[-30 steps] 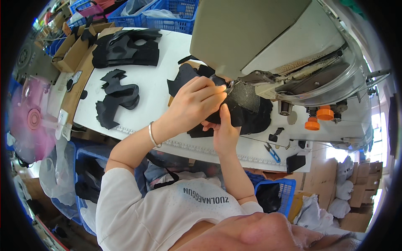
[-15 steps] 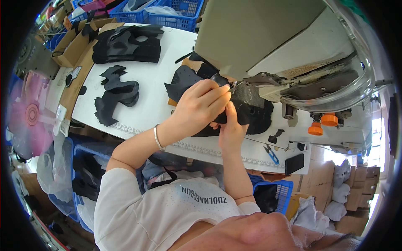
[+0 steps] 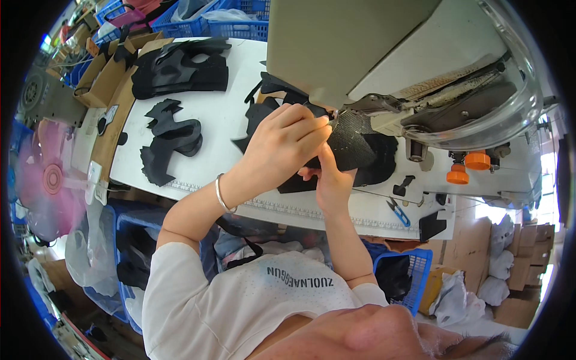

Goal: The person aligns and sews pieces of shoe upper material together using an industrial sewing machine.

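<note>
At the sewing machine (image 3: 324,54) I hold a black shoe upper piece (image 3: 354,144) with a mesh panel beside the needle area. My left hand (image 3: 282,141), with a bangle on its wrist, is closed with fingertips pinched at the piece's edge. Just below it my right hand (image 3: 333,183) is closed too, thumb up against the same piece and fingers curled partly beneath. The left hand hides the piece's left part, and the exact stitching point is hard to make out. More dark pieces lie left of and under my hands.
Stacked black cut pieces (image 3: 180,69) and a curved black stack (image 3: 171,141) lie on the white table (image 3: 228,150). At the right are blue thread snips (image 3: 398,213) and a black phone (image 3: 432,225). A pink fan (image 3: 53,180) stands left; blue crates (image 3: 423,270) surround the table.
The mesh part of the upper piece has turned and shows more fully to the right of my hands. Both hands keep their grip near the needle. The whole view has shifted slightly.
</note>
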Tool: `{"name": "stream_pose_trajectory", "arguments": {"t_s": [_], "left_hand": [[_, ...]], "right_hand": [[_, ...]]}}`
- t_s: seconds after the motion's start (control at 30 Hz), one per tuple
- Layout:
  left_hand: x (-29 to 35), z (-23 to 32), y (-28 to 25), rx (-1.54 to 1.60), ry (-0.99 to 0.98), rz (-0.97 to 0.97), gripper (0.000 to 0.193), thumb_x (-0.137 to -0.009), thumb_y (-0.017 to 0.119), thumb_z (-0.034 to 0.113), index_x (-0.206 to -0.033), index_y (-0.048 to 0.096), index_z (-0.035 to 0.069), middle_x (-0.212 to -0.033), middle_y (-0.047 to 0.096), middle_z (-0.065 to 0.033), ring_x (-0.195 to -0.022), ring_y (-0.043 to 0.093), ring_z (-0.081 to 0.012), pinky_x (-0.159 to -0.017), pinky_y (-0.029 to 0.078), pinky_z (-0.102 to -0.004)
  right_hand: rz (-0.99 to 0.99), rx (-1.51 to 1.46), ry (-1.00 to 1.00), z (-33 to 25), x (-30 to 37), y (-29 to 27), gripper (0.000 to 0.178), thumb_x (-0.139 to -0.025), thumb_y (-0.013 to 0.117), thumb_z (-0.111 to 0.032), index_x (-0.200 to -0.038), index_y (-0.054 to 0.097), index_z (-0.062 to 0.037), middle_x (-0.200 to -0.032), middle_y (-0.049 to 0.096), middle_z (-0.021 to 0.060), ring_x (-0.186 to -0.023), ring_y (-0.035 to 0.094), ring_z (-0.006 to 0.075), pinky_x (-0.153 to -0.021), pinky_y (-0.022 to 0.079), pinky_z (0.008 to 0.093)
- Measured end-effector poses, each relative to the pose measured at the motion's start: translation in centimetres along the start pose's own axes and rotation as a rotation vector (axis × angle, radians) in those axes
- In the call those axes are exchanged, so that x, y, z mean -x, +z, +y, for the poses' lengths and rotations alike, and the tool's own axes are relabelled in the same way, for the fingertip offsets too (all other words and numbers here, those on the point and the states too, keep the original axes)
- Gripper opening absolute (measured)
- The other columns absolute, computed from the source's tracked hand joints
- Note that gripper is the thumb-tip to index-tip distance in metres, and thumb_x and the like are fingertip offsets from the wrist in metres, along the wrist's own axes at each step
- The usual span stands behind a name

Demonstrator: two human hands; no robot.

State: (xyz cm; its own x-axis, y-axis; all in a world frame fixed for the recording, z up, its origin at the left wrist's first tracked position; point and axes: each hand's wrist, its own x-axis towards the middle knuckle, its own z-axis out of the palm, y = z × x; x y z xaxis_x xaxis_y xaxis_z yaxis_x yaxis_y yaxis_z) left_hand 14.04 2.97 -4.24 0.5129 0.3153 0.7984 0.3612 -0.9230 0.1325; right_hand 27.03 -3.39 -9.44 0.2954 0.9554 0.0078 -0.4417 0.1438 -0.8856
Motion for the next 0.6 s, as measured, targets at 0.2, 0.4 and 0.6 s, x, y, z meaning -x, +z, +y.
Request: {"name": "stream_pose_trajectory", "arguments": {"t_s": [0.2, 0.4, 0.6], "left_hand": [[0.1, 0.1, 0.3, -0.084, 0.084, 0.018, 0.042, -0.055, 0.07, 0.015, -0.093, 0.067, -0.002, -0.102, 0.066, -0.0087, -0.085, 0.059, -0.0214, -0.07, 0.049, -0.0318], [0.9, 0.4, 1.1, -0.201, 0.124, 0.076, 0.052, -0.047, 0.063, 0.018, -0.094, 0.067, -0.004, -0.103, 0.066, -0.01, -0.086, 0.059, -0.0224, -0.07, 0.05, -0.0323], [1.4, 0.3, 1.3, -0.213, 0.119, 0.082, 0.056, -0.044, 0.06, 0.018, -0.094, 0.066, -0.005, -0.104, 0.065, -0.0119, -0.088, 0.058, -0.0239, -0.072, 0.051, -0.0333]], "right_hand": [[-0.009, -0.005, -0.057, 0.2, -0.2, 0.5, 0.018, -0.095, 0.061, -0.009, -0.111, 0.061, -0.0002, -0.092, 0.065, 0.0049, -0.067, 0.063, 0.011, -0.047, 0.05, 0.0223], [0.014, -0.038, -0.158, 0.4, -0.3, 0.9, 0.014, -0.094, 0.063, -0.01, -0.104, 0.06, -0.0012, -0.087, 0.064, 0.0045, -0.063, 0.062, 0.0121, -0.045, 0.049, 0.0232], [0.035, 0.04, -0.113, 0.3, -0.5, 1.1, 0.017, -0.093, 0.064, -0.012, -0.104, 0.06, 0.0004, -0.086, 0.064, 0.0051, -0.058, 0.061, 0.0116, -0.045, 0.048, 0.0221]]}}
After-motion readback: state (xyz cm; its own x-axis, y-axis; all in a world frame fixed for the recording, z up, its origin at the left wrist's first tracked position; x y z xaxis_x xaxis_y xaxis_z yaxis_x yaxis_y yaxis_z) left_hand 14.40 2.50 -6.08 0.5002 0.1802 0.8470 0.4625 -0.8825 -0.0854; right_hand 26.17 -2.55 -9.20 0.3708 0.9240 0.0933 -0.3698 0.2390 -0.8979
